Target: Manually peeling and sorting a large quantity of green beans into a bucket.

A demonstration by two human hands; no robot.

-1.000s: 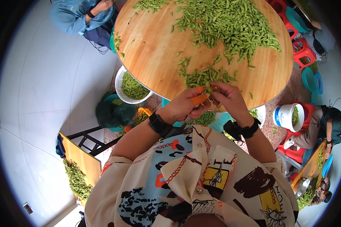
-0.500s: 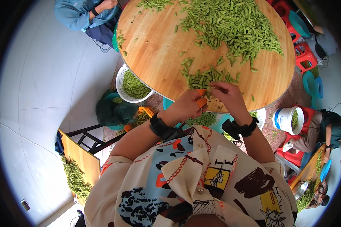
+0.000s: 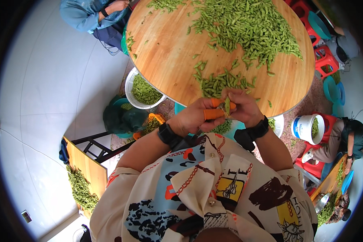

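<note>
Over the near edge of the round wooden table (image 3: 165, 52), my two hands meet at a green soybean pod (image 3: 227, 105). My left hand (image 3: 203, 115), with orange covers on two fingers, is closed at the pod's left side; a small greyish bit there is too small to name. My right hand (image 3: 246, 107) pinches the pod from the right, fingers curled. Just beyond the hands lies a small heap of pods (image 3: 222, 84), and a much larger pile of pods (image 3: 246, 28) covers the far part of the table. Below the hands, a teal basin (image 3: 237, 127) holds green beans, partly hidden.
A white basket (image 3: 129, 86) of pods stands left of the table, near an orange basket (image 3: 159, 117). To the right are a white bucket (image 3: 300, 128) and red stools (image 3: 326, 60). Other people sit around, one in a blue top (image 3: 82, 16) at far left.
My right hand has turned and drawn in closer to the left, its fingers now curled. The pod now shows upright between the hands.
</note>
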